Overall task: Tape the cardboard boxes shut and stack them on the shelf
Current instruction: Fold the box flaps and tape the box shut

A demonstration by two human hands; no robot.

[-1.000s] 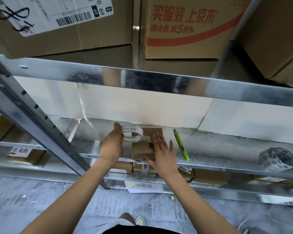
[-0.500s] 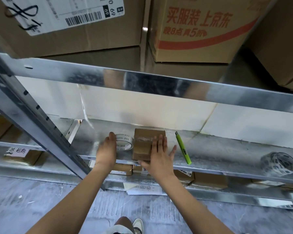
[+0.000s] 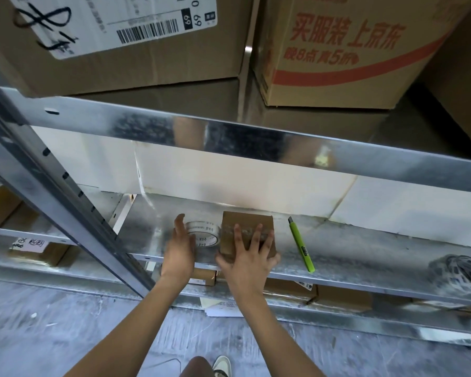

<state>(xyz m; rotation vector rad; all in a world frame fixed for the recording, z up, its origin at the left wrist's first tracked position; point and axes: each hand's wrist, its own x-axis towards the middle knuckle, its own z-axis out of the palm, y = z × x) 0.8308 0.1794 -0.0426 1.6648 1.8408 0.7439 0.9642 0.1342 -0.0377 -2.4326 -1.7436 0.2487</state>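
Observation:
A small brown cardboard box point(image 3: 245, 223) lies on the metal shelf point(image 3: 365, 248), with a strip of clear tape across its top. My right hand point(image 3: 252, 261) presses flat on the box's near half, fingers spread and straight. A roll of clear printed tape point(image 3: 206, 234) lies on the shelf just left of the box. My left hand point(image 3: 180, 247) is at the roll's left side, fingers straight, touching it or nearly so.
A green utility knife point(image 3: 301, 246) lies right of the box. Another tape roll point(image 3: 457, 270) sits at the far right. White boxes point(image 3: 242, 180) line the back; large cartons point(image 3: 147, 63) fill the shelf above. A slanted steel upright point(image 3: 65, 202) crosses the left. Small boxes point(image 3: 337, 297) sit below.
My left hand brought the tape roll down from over the box onto the shelf at its left and loosened its grip. My right hand stayed flat on the box.

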